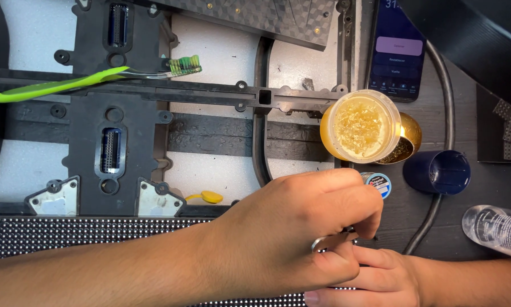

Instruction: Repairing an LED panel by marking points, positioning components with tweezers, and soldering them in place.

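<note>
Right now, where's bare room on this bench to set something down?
The white panel right of the toothbrush is bare, as is the dark tabletop between the blue cup and clear bottle. It is crowded around the amber jar and both hands.

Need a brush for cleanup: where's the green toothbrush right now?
In the head view, the green toothbrush lies upper left, across the black plastic frame, bristles pointing right, well above the left hand and left of the amber jar.

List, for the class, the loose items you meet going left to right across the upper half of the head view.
Green plastic toothbrush → round clear tub of amber paste → dark smartphone with lit screen → dark blue cylindrical cap → clear plastic bottle.
</note>
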